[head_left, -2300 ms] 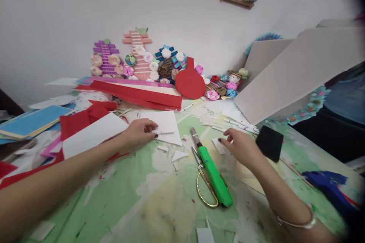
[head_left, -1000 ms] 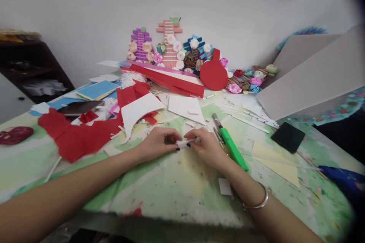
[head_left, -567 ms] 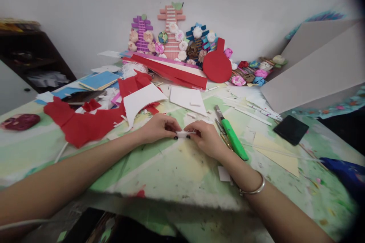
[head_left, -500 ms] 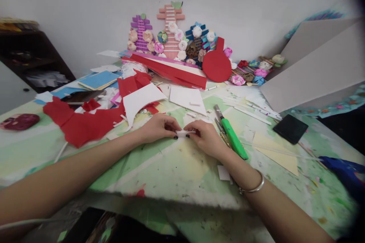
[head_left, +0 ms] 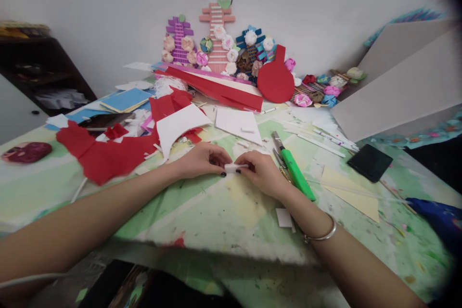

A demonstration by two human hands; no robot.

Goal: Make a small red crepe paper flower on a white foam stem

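Head view: the left hand [head_left: 204, 160] and the right hand [head_left: 263, 171] are set close together above the near part of the desk [head_left: 216, 216], each in a narrow pinch on a small white piece [head_left: 230, 168]. The fingers cover both ends of this piece, so its full outline cannot be read. A thin white strip [head_left: 242, 166] lies along its upper edge at the right hand; whether the two are joined cannot be told.

Beside the right hand lies a green-handled cutter [head_left: 298, 173]. Scissors [head_left: 283, 169] lie along its left side, partly hidden by the cutter and the right hand. A white scrap [head_left: 284, 217] lies next to the right forearm. Beyond the hands, a white sheet [head_left: 236, 124] carries a small white bar [head_left: 247, 130].

A curved white cutout [head_left: 180, 125] covers part of the red material [head_left: 115, 154]. At the right, the blue object [head_left: 435, 219] runs into the dark image border; its type is unclear. The shelf unit [head_left: 46, 70] is cut off at the left edge, and its contents are too dark to identify.
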